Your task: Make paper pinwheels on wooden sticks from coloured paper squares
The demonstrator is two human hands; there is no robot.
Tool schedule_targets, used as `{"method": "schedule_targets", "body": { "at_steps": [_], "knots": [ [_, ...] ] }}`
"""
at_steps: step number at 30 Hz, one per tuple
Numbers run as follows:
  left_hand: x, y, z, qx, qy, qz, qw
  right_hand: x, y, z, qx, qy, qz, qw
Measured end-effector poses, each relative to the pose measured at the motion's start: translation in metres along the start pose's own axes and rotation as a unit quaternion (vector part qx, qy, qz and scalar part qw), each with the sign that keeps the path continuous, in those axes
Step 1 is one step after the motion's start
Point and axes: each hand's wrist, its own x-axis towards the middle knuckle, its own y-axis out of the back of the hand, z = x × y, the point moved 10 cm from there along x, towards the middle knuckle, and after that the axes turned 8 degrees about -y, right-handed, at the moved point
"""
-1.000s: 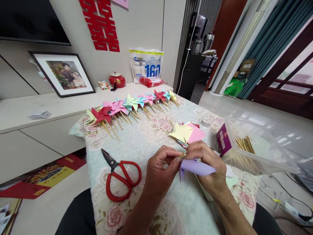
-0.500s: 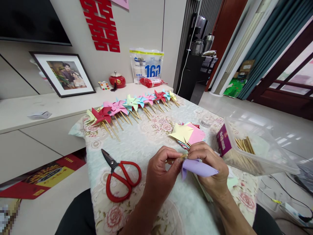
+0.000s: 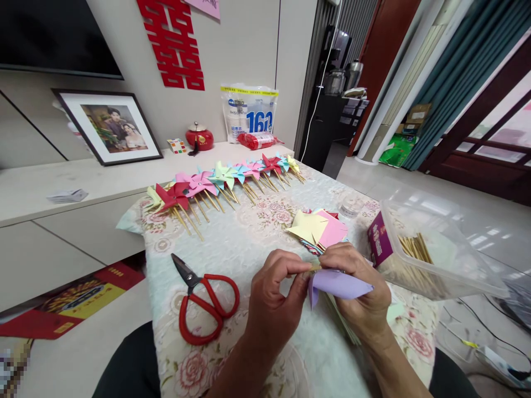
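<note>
Between thumb and forefinger, my left hand (image 3: 279, 293) pinches a thin wooden stick (image 3: 314, 268), its end pointing at the purple paper. My right hand (image 3: 359, 287) is closed around a purple paper pinwheel (image 3: 342, 283), with its curled blade hanging below the fingers. The two hands nearly meet, and the join of stick and paper is partly hidden by the right fingers. Beyond them lies a pile of cut paper squares (image 3: 309, 226), yellow and pink on top. Red-handled scissors (image 3: 207, 301) lie with blades apart to the left of my left hand.
Finished pinwheels (image 3: 224, 176) lie in a row along the table's far edge. A clear plastic box (image 3: 452, 265) with wooden sticks (image 3: 417, 249) stands at the right. A small round clear container (image 3: 350, 204) sits behind the paper pile. Thin strips (image 3: 342, 318) lie beneath my right hand.
Both hands keep their grips and shift only slightly. Less of the stick shows at my left fingers, and the purple paper has moved a little to the right.
</note>
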Motion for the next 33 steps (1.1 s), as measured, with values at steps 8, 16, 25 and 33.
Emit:
{"method": "schedule_targets", "body": {
  "at_steps": [8,16,25,33],
  "knots": [
    [0.002,-0.001,0.009,0.017,-0.022,0.0,1.0,0.0,0.0,-0.006,-0.029,0.014,0.0,0.999],
    [-0.003,-0.004,0.01,0.018,-0.021,0.007,1.0,0.0,0.001,-0.006,-0.043,0.028,0.006,0.999],
    [-0.005,-0.009,0.013,0.013,-0.014,0.003,1.0,0.0,0.003,-0.01,-0.039,0.033,0.017,0.999],
    [-0.005,-0.007,0.011,0.015,-0.007,0.005,1.0,0.003,0.002,-0.008,-0.033,0.031,0.006,0.999]
  ]
}}
